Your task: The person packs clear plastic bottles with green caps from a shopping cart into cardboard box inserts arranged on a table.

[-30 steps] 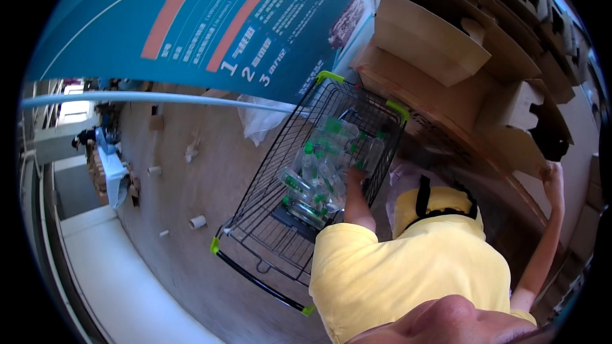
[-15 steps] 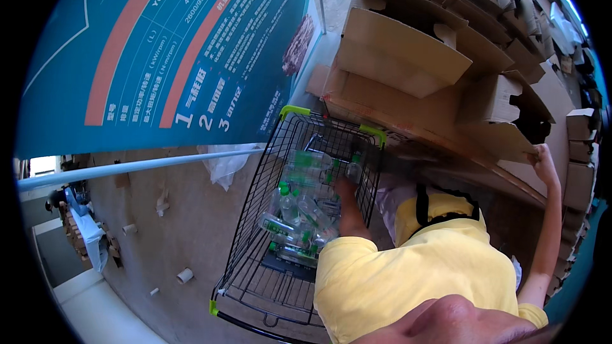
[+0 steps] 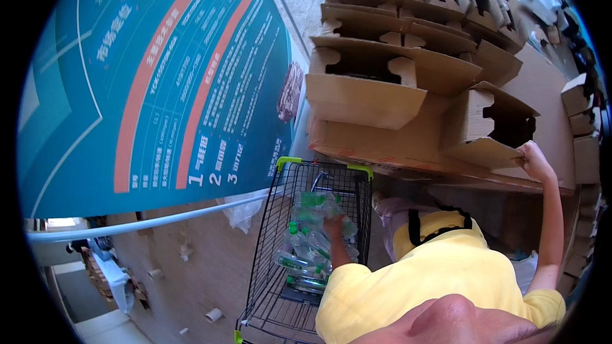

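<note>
My left hand (image 3: 333,225) reaches into a black wire shopping cart (image 3: 255,283) and lies among clear plastic bottles (image 3: 299,242) with green caps and labels. Its fingers are partly hidden and blurred, so whether it grips a bottle cannot be made out. Out to the right, my right hand (image 3: 535,160) pinches the near flap edge of an open brown cardboard box (image 3: 475,118). That box stands upright on a large cardboard surface, and its dark inside shows through the cut-out top.
Rows of open cardboard boxes (image 3: 363,99) stand beyond the cart. A blue printed panel (image 3: 76,153) with a pale rail (image 3: 159,222) rises at the left. White plastic film (image 3: 245,215) and small white pipe pieces (image 3: 213,314) lie on the floor. More boxes (image 3: 583,159) are stacked far right.
The view has shifted, so the cart and boxes appear lower. My left hand has moved slightly farther in and left among the bottles. My right hand keeps hold of the box flap.
</note>
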`<state>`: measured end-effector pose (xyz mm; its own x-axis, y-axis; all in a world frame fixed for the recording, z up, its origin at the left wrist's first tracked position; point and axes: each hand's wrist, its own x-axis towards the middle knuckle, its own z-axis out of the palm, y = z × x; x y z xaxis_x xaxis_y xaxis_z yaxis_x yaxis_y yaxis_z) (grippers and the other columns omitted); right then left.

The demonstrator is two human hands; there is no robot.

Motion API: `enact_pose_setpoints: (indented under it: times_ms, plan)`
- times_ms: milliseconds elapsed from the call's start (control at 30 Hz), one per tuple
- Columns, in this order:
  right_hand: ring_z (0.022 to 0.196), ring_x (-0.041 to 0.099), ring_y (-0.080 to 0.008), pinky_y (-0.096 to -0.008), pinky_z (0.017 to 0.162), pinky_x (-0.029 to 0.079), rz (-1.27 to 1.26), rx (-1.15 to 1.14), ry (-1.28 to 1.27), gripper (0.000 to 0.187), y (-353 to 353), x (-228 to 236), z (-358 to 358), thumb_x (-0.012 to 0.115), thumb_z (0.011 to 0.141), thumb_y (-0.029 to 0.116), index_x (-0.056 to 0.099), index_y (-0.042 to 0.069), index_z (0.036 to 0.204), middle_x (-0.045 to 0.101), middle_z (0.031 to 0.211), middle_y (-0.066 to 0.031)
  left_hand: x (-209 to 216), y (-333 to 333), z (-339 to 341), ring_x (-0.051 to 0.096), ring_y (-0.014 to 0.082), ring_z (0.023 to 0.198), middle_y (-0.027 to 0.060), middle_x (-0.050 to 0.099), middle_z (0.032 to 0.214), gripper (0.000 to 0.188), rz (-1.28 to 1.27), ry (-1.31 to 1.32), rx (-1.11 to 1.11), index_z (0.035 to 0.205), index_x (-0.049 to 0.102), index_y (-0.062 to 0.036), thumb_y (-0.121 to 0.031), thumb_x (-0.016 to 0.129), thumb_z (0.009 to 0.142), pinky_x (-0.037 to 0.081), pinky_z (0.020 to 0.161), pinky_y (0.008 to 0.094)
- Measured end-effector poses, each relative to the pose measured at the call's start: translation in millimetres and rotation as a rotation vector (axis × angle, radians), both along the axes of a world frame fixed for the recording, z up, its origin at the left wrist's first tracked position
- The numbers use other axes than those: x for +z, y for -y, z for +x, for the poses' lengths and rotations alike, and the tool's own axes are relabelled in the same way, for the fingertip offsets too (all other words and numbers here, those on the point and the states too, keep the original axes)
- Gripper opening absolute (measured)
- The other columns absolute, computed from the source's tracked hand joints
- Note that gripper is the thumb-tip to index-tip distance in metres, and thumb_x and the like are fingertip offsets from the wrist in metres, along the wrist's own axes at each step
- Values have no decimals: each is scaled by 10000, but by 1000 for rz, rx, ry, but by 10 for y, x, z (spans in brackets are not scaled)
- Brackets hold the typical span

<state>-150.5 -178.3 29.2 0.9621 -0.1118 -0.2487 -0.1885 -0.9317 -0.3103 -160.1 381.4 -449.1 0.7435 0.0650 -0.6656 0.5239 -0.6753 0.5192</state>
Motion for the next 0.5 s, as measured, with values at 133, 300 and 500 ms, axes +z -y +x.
enact_pose_setpoints:
  times_ms: [133, 300, 500]
  plan:
    - [679, 543, -426, -416, 618, 460, 78, -66, -104, 113, 86, 84, -6, 649, 648, -55, 651, -45, 760, 553, 711, -255, 1426, -175, 295, 588, 296, 1010, 152, 559, 1185, 613, -763, 283, 862, 1301, 446, -21, -209, 680, 766, 470, 919, 435]
    - [721, 571, -405, -445, 648, 469, 17, 92, -67, 61, 136, 81, -50, 644, 626, 11, 606, -28, 654, 571, 699, -234, 3069, 447, 976, 494, 296, 1160, 130, 506, 1228, 775, -1330, 773, 614, 1350, 366, -84, -391, 700, 721, 335, 1078, 476]
    - [686, 615, -338, -430, 672, 488, -233, 152, 40, 216, 250, -96, -139, 746, 632, 223, 618, 51, 657, 608, 654, -152, 4925, 2867, 1468, 492, 251, 1151, 108, 510, 1204, 815, -1947, 787, -136, 1274, 420, -126, -335, 838, 606, 409, 1017, 433]
